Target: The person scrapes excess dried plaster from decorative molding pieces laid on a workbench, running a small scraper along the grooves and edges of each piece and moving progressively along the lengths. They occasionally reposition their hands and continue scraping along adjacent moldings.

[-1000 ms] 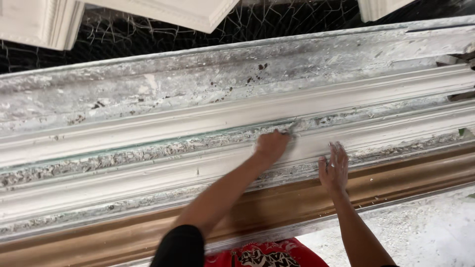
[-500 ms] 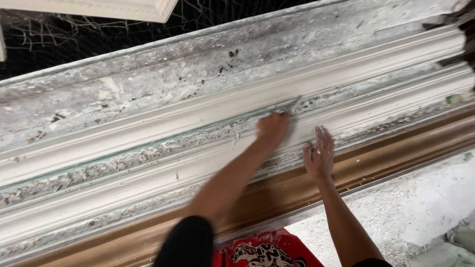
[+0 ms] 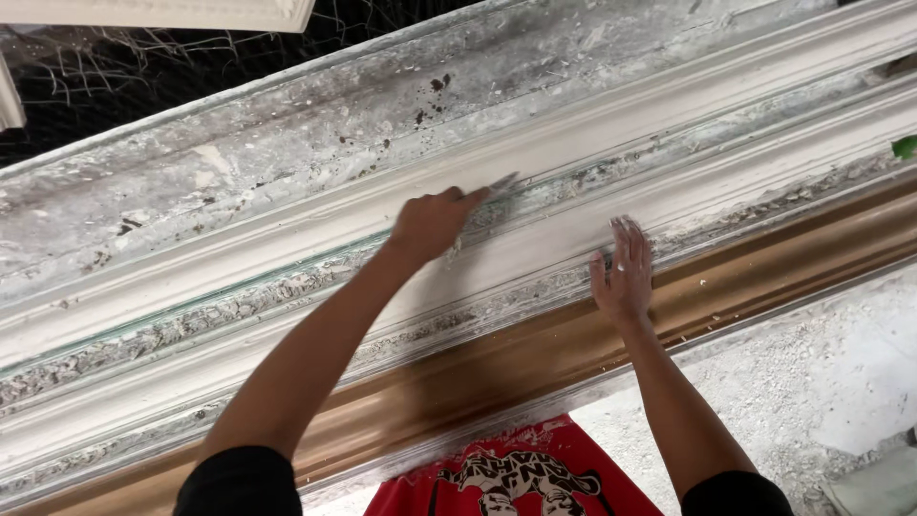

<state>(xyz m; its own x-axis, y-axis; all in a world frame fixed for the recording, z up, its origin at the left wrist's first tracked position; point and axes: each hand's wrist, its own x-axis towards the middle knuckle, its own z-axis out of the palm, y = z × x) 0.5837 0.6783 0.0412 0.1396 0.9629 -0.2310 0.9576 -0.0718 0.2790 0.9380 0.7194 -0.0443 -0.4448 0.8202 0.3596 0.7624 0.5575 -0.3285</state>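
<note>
1. Since 1 second ago the left hand (image 3: 432, 222) has slid a little way along the long white moulding (image 3: 287, 258), towards its left end, and the view has tilted so that more of the moulding's upper crusted band shows. The work looks to be advancing stroke by stroke down the groove.
2. The left hand's fingers are closed around a small scraper blade (image 3: 501, 182), whose grey tip pokes out past the knuckles and lies against the rough channel between 2 smooth ridges.
3. The right hand (image 3: 623, 275) holds nothing; its fingers are spread wide and flat, pressed on the lower smooth ridge just above the brown base strip (image 3: 764, 287). It has kept the same bracing pose as before.
4. The moulding runs diagonally across the whole view, from lower left to upper right, lying on the table beneath both arms.
5. Edges: the brown base strip marks the near edge, with pale speckled floor (image 3: 821, 382) beyond it at lower right. Past the far edge is dark wire mesh (image 3: 115, 67) and another white piece (image 3: 191, 11).
6. Open room: the groove is free in both directions along its length.
</note>
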